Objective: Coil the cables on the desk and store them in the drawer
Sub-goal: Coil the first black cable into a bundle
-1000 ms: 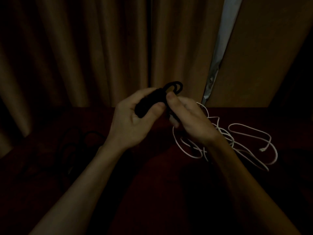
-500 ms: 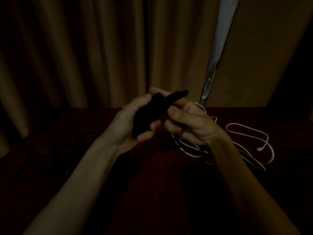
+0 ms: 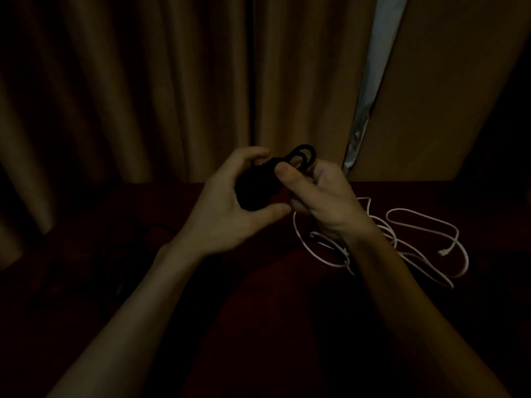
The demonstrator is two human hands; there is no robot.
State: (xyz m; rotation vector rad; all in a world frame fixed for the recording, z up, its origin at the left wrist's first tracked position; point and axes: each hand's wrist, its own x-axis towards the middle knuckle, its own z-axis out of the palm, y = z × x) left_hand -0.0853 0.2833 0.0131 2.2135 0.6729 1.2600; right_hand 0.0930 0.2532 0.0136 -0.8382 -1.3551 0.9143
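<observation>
Black cable (image 3: 258, 188), bundled tight, is held in the air above the desk (image 3: 258, 326), btwn both hands. Its long axis runs from low in the left palm up and rightward to two loops poking out the top. Left hand (image 3: 224, 214) wraps the body, fingers and thumb curled round it. Right hand (image 3: 324, 202) pinches at the loop end, thumb on top; it's nearer the free end, so prob. does the tucking. White cable (image 3: 394, 239) lies loose on the desk under the right wrist. A dim dark cable (image 3: 138, 239) lies left. Curtain (image 3: 143, 96) behind. No drawer in view.

Coiled black cable (image 3: 254, 189) in both hands (image 3: 218, 216) (image 3: 326, 201)
</observation>
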